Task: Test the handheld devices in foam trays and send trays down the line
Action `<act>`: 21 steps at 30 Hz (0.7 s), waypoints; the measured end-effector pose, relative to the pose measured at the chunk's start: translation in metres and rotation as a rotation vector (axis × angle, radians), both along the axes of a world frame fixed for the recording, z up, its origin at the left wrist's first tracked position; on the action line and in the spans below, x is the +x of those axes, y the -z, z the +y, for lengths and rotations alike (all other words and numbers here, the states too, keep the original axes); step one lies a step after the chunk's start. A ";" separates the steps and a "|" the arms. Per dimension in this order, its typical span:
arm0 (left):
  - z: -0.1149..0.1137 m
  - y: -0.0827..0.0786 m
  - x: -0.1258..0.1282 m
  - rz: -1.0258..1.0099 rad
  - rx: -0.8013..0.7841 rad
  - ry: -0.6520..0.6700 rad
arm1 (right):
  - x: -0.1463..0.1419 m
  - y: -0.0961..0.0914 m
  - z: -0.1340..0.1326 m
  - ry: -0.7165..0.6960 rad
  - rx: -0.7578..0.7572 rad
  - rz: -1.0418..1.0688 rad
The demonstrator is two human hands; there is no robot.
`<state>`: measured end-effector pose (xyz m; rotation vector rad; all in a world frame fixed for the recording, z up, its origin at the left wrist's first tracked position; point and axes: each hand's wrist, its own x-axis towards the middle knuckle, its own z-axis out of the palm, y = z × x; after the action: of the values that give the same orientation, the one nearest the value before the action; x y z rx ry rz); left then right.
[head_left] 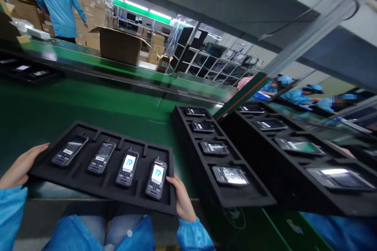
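Note:
Between my two hands is a black foam tray (110, 188), tilted slightly at the near edge of the green bench. Several handheld radios lie in its slots. The two on the right, one of them a radio (127, 168) near the middle, show a lit white screen with a blue logo; the left radio (70, 150) and its neighbour have dark screens with white labels. My left hand (22, 166) grips the tray's left end, fingers partly hidden beneath it. On the right end, my right hand (183, 198) holds on with the thumb over the rim.
Right of my tray stands a stack of black foam trays (194, 164) with radios on top. A second stack (265, 172) is farther right. Another tray (35, 80) lies far left. Beyond the bench are a cardboard box (119, 46), a standing person (55, 2) and seated people. A slanted post (243, 96) rises behind the stacks.

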<state>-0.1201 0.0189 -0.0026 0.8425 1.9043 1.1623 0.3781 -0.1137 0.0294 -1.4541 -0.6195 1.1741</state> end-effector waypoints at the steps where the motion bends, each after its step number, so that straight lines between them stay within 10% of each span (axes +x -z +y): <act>1: -0.002 -0.001 0.001 -0.058 -0.022 -0.009 | -0.002 -0.001 -0.002 -0.018 -0.023 0.072; 6: -0.005 -0.031 0.014 -0.217 -0.052 -0.085 | -0.003 -0.016 -0.014 -0.001 -0.035 0.304; 11: 0.024 -0.112 0.072 -0.552 0.290 -0.179 | 0.005 -0.052 -0.036 0.169 0.023 0.370; 15: 0.052 -0.150 0.182 -0.825 0.488 0.152 | 0.020 -0.072 -0.054 0.405 0.113 0.360; 21: 0.015 -0.129 0.378 -0.981 0.280 0.862 | 0.074 -0.074 -0.060 0.771 0.294 0.213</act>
<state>0.2582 0.0337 0.1268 0.8608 0.4876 0.9858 0.4522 -0.1737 0.1031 -1.1307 -0.0481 0.5813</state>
